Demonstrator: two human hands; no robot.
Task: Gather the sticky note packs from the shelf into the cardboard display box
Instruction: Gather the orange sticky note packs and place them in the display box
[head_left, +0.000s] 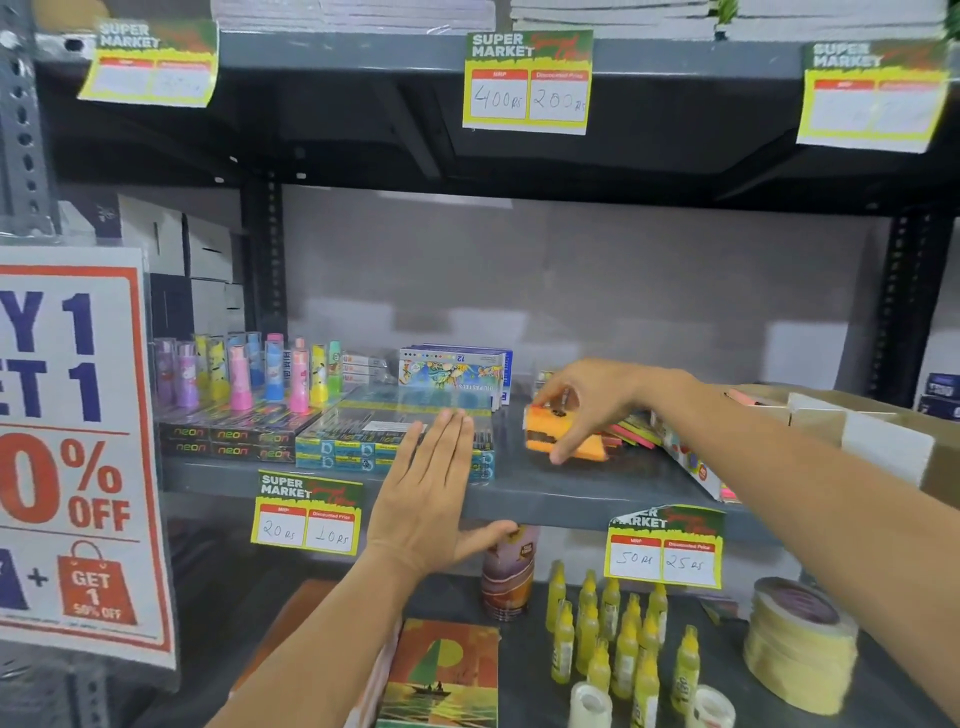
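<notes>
My right hand (582, 405) grips an orange sticky note pack (545, 436) on the grey shelf (545, 493), thumb at the near edge and fingers over the top. More packs, pink and green, lie fanned out behind it (636, 432). The cardboard display box (893, 447) stands at the right end of the shelf, its white dividers showing. My left hand (431, 488) is flat and open at the shelf's front edge, fingers over a stack of clear pen boxes, holding nothing.
Neon boxes (228, 441), pen boxes (363, 447), colourful tubes (249, 374) and a pastel box (452, 371) fill the shelf's left half. Price tags hang from the shelf edges. Below are glue bottles (602, 639), tape rolls (800, 644), a cup and a notebook. A sale poster (78, 441) hangs left.
</notes>
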